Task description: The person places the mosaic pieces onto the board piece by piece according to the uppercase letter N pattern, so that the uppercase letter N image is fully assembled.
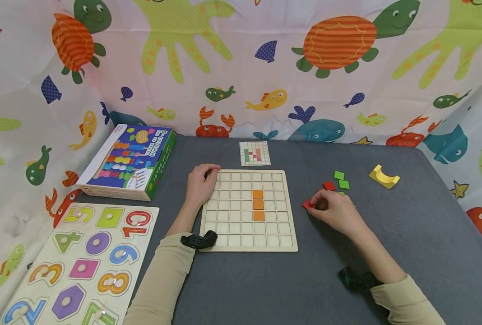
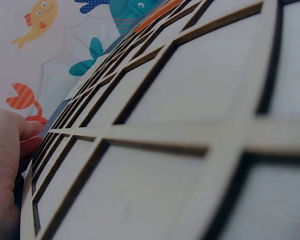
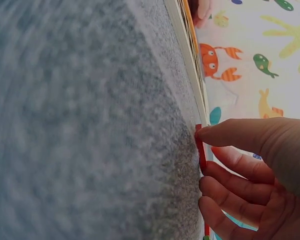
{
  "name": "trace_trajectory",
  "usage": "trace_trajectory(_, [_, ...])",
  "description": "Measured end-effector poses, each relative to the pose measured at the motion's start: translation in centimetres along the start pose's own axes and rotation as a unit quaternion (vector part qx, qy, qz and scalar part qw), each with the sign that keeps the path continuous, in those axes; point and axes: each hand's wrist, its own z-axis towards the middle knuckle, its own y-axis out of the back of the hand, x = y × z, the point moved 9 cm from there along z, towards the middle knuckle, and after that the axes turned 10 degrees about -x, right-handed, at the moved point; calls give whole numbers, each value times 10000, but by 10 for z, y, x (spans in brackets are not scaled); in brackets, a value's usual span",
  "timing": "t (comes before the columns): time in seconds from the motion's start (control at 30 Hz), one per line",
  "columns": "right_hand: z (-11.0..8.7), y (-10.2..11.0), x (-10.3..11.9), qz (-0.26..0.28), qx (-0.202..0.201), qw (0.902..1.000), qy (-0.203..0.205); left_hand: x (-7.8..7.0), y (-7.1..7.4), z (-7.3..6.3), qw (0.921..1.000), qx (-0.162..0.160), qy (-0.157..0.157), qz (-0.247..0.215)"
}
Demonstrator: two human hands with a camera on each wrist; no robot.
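My right hand point(image 1: 338, 211) pinches a small red tile point(image 1: 306, 204) just beyond the board's right side. In the right wrist view, the thumb lies against this tile's end, with fingertips behind it. Close by are another red tile point(image 1: 328, 185) and green tiles point(image 1: 344, 184), one partly hidden by the hand. My left hand point(image 1: 201, 184) rests at the upper left edge of a wooden grid board point(image 1: 233, 248), its fingers loosely bent. Three orange tiles point(image 1: 258, 205) stand in a column in the board's cells.
Behind the board lies a small pattern card point(image 1: 255, 153) with coloured squares. A yellow curved block point(image 1: 384, 177) sits at the right. To the left are a game box point(image 1: 129, 158) and a number-and-shape puzzle board point(image 1: 78, 245). A printed cloth point(image 1: 241, 67) hangs behind the grey table.
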Motion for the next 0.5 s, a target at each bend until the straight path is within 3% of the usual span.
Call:
trace_trajectory(0.27, [-3, -4, 8, 329, -12, 9994, -79, 1, -1, 0, 10000, -7, 24, 34])
trace_trajectory(0.5, [-5, -20, 51, 790, 203, 9962, 322, 0, 0, 0, 10000, -33, -26, 31])
